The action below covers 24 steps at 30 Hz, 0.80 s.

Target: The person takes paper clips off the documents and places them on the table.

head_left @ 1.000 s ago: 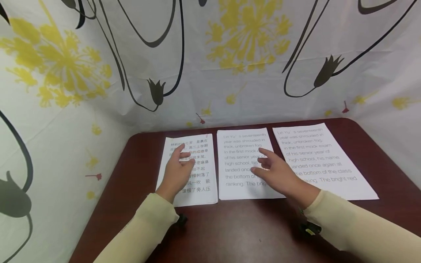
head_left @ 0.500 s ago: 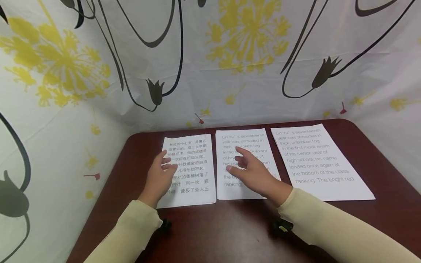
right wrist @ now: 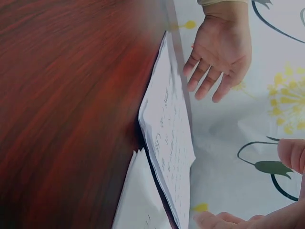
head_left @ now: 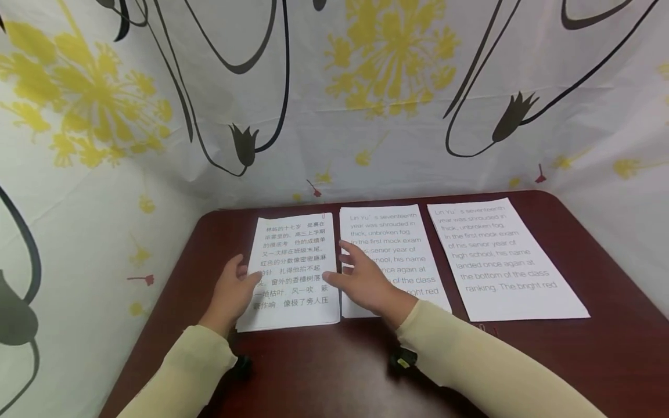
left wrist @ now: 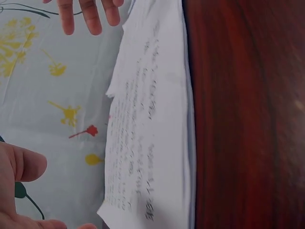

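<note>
A stack of white paper with printed Chinese characters (head_left: 295, 249) lies at the left of the table, with a small red clip (head_left: 323, 216) at its top edge. My left hand (head_left: 230, 296) is at the left edge of this stack, thumb overlapping the print. Over the gap between the stack and the middle one is my right hand (head_left: 366, 284), its thumb reaching across the right edge. Both hands hold nothing, fingers apart and relaxed, palms facing each other. The right wrist view shows the left palm (right wrist: 221, 47) beyond the paper stack (right wrist: 167, 133).
A middle stack with English text (head_left: 397, 255) and a right one (head_left: 502, 261) lie on the dark red-brown table (head_left: 313, 371). Small clips (head_left: 488, 330) lie below the right stack. A patterned white cloth (head_left: 303, 133) hangs behind and at the sides.
Both hands have moved left, from over the left stack and the middle one to either side of the Chinese-text stack. The stacks stay in place on the table.
</note>
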Each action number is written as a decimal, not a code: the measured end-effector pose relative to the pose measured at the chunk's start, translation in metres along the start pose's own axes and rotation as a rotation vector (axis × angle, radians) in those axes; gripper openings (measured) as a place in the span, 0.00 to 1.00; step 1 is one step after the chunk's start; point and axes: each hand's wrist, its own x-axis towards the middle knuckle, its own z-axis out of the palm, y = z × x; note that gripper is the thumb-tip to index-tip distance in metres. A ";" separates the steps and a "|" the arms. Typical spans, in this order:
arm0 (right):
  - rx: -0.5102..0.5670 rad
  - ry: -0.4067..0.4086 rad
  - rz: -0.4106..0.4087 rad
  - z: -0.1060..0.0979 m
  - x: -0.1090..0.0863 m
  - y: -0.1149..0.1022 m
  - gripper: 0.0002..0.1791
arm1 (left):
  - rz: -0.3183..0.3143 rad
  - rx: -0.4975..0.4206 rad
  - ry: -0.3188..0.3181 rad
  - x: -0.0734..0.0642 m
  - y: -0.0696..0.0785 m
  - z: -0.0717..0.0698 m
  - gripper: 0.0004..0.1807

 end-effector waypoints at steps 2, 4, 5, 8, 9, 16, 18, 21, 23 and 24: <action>0.022 -0.009 0.001 0.006 0.003 0.001 0.47 | -0.011 0.001 -0.015 0.001 -0.003 -0.002 0.45; 0.031 -0.010 0.002 0.010 0.005 0.002 0.48 | -0.027 0.004 -0.028 0.001 -0.006 -0.002 0.46; 0.031 -0.010 0.004 0.012 0.007 0.002 0.48 | -0.033 0.008 -0.033 0.001 -0.007 -0.002 0.46; 0.017 0.000 0.016 0.016 0.010 0.004 0.48 | -0.051 0.013 -0.044 0.000 -0.009 -0.002 0.46; 0.010 0.005 0.020 0.017 0.011 0.005 0.47 | -0.054 0.013 -0.046 0.000 -0.009 -0.002 0.46; -0.038 0.031 0.057 0.022 0.015 0.007 0.47 | -0.061 0.027 -0.030 -0.002 -0.003 -0.004 0.46; -0.044 0.034 0.068 0.023 0.016 0.007 0.48 | -0.062 0.028 -0.027 -0.001 -0.002 -0.004 0.46; -0.049 0.038 0.076 0.024 0.018 0.008 0.48 | -0.063 0.019 -0.027 0.000 -0.002 -0.005 0.46; -0.054 0.041 0.077 0.025 0.018 0.008 0.47 | -0.066 0.011 -0.031 0.002 -0.003 -0.006 0.47; -0.057 0.042 0.078 0.025 0.019 0.009 0.47 | -0.065 0.006 -0.032 0.002 -0.003 -0.006 0.47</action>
